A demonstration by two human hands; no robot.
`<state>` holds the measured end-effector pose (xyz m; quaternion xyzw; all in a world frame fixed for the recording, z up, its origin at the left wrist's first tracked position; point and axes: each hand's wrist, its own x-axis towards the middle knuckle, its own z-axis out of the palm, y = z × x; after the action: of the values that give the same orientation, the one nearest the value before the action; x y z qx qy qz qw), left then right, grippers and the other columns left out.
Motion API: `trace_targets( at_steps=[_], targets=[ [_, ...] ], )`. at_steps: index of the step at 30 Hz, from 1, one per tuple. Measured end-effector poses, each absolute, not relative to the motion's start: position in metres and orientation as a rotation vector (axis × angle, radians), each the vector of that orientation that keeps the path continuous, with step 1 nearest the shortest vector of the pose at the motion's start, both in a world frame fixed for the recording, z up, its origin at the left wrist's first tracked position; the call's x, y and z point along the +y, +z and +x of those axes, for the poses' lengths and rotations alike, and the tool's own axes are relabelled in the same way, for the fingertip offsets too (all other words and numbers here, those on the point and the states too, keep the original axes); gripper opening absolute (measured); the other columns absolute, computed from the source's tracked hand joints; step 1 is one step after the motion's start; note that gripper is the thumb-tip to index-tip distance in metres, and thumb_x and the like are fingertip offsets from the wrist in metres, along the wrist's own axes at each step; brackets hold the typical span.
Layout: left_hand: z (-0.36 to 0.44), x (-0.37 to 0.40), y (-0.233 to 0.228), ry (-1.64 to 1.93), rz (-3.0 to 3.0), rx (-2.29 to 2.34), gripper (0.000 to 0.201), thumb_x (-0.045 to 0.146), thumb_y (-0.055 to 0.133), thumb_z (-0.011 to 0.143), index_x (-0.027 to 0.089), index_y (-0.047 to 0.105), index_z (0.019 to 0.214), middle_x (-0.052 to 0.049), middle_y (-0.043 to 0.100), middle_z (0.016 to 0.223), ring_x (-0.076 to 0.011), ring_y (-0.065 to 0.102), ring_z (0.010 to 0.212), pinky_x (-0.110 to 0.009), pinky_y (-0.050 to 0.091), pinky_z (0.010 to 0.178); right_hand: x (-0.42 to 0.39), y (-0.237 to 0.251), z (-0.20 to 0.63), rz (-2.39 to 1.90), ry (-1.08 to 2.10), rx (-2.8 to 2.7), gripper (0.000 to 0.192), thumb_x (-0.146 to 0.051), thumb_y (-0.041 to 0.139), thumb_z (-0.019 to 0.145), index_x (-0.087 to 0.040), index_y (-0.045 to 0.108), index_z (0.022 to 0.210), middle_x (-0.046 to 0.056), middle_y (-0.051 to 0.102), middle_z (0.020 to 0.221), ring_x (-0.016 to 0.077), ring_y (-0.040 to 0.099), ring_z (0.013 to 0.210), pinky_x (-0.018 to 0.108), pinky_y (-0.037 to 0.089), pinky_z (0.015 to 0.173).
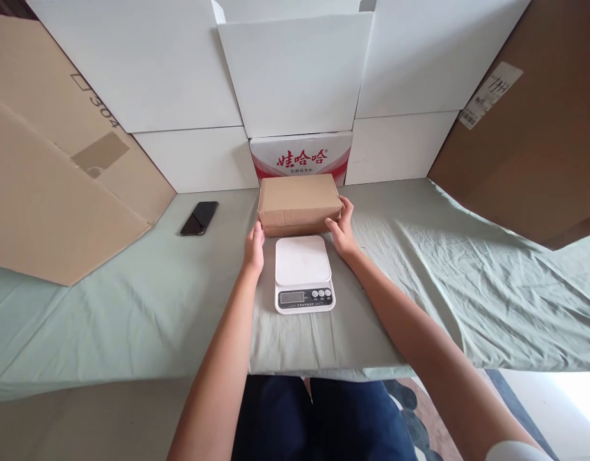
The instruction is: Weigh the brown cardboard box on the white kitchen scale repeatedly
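A closed brown cardboard box [299, 200] is held between my two hands, just beyond a white digital kitchen scale [303, 261]. My left hand [254, 246] presses on the box's left end, its fingers partly hidden behind the side. At the right end, my right hand [341, 225] grips the corner, thumb on the front face and fingers around the side. Nothing rests on the scale's square platform. Its dark display and round buttons face me. Whether the box touches the cloth cannot be made out.
A black smartphone [199, 218] lies left on the green cloth [145, 307]. Behind the box stands a white-and-red printed carton [302, 153], with white boxes [295, 73] stacked above. Large brown cardboard panels [59, 147] flank the left, and another cardboard piece [530, 147] the right.
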<state>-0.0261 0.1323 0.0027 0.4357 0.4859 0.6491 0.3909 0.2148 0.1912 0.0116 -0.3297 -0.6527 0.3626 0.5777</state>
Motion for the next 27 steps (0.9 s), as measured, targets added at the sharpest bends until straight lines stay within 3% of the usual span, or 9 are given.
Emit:
trace_targets(
  at_steps=[7, 11, 15, 22, 27],
  targets=[
    [-0.020, 0.136, 0.001, 1.629, 1.127, 1.169, 0.084, 0.083, 0.047, 0.086, 0.019, 0.063, 0.140, -0.014, 0.052, 0.159, -0.0328, 0.034, 0.157, -0.046, 0.029, 0.129, 0.192, 0.010, 0.216, -0.799, 0.851, -1.516, 0.076, -0.061, 0.058, 0.086, -0.029, 0.023, 0.144, 0.013, 0.042, 0.153, 0.0310, 0.046, 0.142, 0.056, 0.036, 0.123],
    [-0.032, 0.138, 0.002, 1.638, 1.099, 1.249, 0.086, 0.081, 0.047, 0.088, 0.022, 0.055, 0.149, -0.011, 0.039, 0.168, -0.0291, 0.028, 0.159, -0.041, 0.025, 0.130, 0.195, 0.009, 0.221, -0.825, 0.868, -1.473, 0.072, -0.056, 0.059, 0.085, -0.030, 0.024, 0.143, 0.013, 0.039, 0.154, 0.0313, 0.047, 0.144, 0.058, 0.037, 0.123],
    [-0.057, 0.139, 0.007, 1.742, 0.984, 1.291, 0.085, 0.079, 0.036, 0.092, 0.025, 0.044, 0.158, -0.008, 0.023, 0.174, -0.0239, 0.022, 0.161, -0.037, 0.024, 0.130, 0.200, 0.012, 0.238, -0.904, 0.757, -1.333, 0.069, -0.053, 0.059, 0.085, -0.033, 0.027, 0.142, 0.011, 0.033, 0.159, 0.0311, 0.031, 0.156, 0.061, 0.026, 0.129],
    [-0.052, 0.139, 0.004, 1.677, 0.990, 1.256, 0.085, 0.080, 0.039, 0.091, 0.025, 0.048, 0.155, -0.010, 0.028, 0.172, -0.0252, 0.025, 0.160, -0.040, 0.025, 0.129, 0.198, 0.009, 0.241, -0.948, 0.964, -1.323, 0.088, -0.060, 0.062, 0.083, -0.033, 0.019, 0.154, 0.014, 0.027, 0.168, 0.0364, 0.035, 0.156, 0.067, 0.030, 0.124],
    [-0.030, 0.139, -0.001, 1.612, 1.139, 1.168, 0.085, 0.081, 0.047, 0.088, 0.020, 0.058, 0.146, -0.012, 0.046, 0.164, -0.0301, 0.029, 0.158, -0.043, 0.027, 0.130, 0.194, 0.006, 0.226, -0.843, 0.966, -1.522, 0.097, -0.067, 0.058, 0.086, -0.032, 0.009, 0.162, 0.010, 0.028, 0.171, 0.0314, 0.041, 0.152, 0.059, 0.029, 0.128]
  ],
)
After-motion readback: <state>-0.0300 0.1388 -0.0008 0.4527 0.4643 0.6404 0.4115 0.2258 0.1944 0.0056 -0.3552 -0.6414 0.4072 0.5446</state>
